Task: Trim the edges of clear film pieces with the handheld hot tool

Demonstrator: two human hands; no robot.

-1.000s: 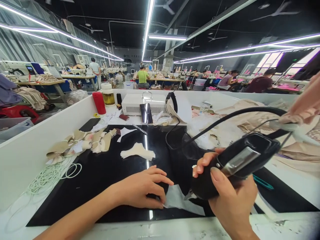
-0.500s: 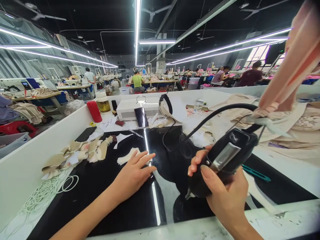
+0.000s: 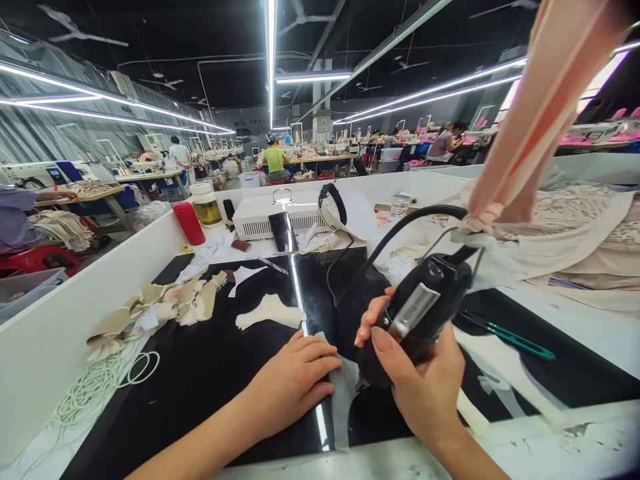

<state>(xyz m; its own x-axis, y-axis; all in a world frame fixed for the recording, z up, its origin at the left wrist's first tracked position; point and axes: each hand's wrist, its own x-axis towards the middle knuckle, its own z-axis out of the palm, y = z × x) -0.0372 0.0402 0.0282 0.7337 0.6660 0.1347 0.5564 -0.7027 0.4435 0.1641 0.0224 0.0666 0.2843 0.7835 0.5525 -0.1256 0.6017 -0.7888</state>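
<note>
My right hand [image 3: 425, 393] is wrapped round a black corded hand tool [image 3: 437, 293] with a silver plate on its side. A knotted pink cloth strip [image 3: 530, 120] runs up from the tool's cable end. The tool's lower tip is hidden or too dark to make out. To its left, my left hand [image 3: 303, 380] lies palm down, fingers outstretched, at the edge of a pale translucent strip [image 3: 344, 390] on the black glossy board [image 3: 200, 387]. Just beyond these fingers is a cream cut piece [image 3: 267, 311].
Teal snips [image 3: 520, 341] and white cut pieces [image 3: 500, 360] lie to the right. Bundled beige pieces [image 3: 195, 297] and coiled cord [image 3: 93, 387] are on the left. A white vented box [image 3: 255, 220] stands behind, a phone [image 3: 284, 233] leaning on it. White walls [image 3: 95, 280] edge the table.
My left hand has moved right and nearer, onto the edge of the translucent strip, uncovering the cream piece. My right hand and the tool have shifted left in view, revealing more white pieces.
</note>
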